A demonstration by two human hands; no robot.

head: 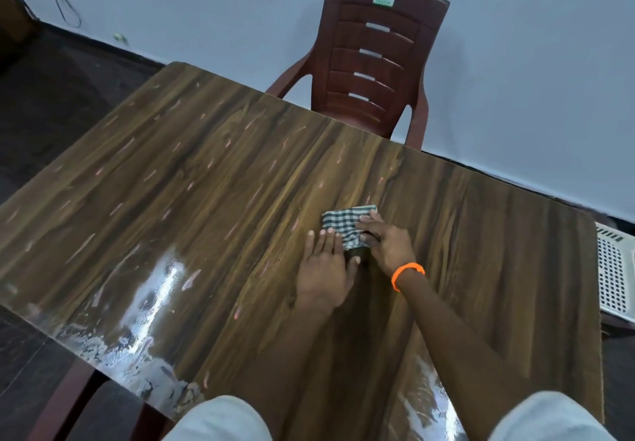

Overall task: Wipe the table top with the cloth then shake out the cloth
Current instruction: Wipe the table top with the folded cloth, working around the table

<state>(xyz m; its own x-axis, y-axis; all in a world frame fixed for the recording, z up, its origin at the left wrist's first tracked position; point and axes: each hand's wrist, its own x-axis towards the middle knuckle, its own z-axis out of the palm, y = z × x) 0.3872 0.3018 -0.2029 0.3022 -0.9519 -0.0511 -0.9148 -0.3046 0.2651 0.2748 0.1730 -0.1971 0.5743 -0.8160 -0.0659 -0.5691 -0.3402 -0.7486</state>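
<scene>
Cloth (345, 226): checked green and white, folded small, soft and rumpled; lay flat right of frame centre, on the table top and well inside every edge.
Table top (206, 200): wood-grain laminate, dark brown streaked with lighter bands, glossy; filled most of the frame as a slanted rectangle.
Surface marks: thin pale pinkish scratches scattered across the upper and left parts; worn, peeling whitish patches with glare along the lower left edge, a smaller patch at lower right.
Left hand (324, 269): pressed flat on the wood just left of the cloth, fingers straight and close together, thumb tip touching the cloth's lower edge.
Right hand (388, 241): rested on the cloth's right side, fingers stretched leftward over the fabric; thumb side looked tucked at the fold, grip could not be told for sure.
Wristband (407, 274): bright orange, thin, round the right wrist.
Open room: broad bare laminate left of and above the hands; narrower strip to the right before the right edge.
Far edge: ran diagonally from upper left to middle right of the frame.
Chair (374, 59): reddish-brown moulded plastic, slotted back, armrests; stood against the far edge at upper centre.
White panel (615, 269): plastic grid, beyond the right edge.
Wall (532, 80): plain pale blue, smooth.
</scene>
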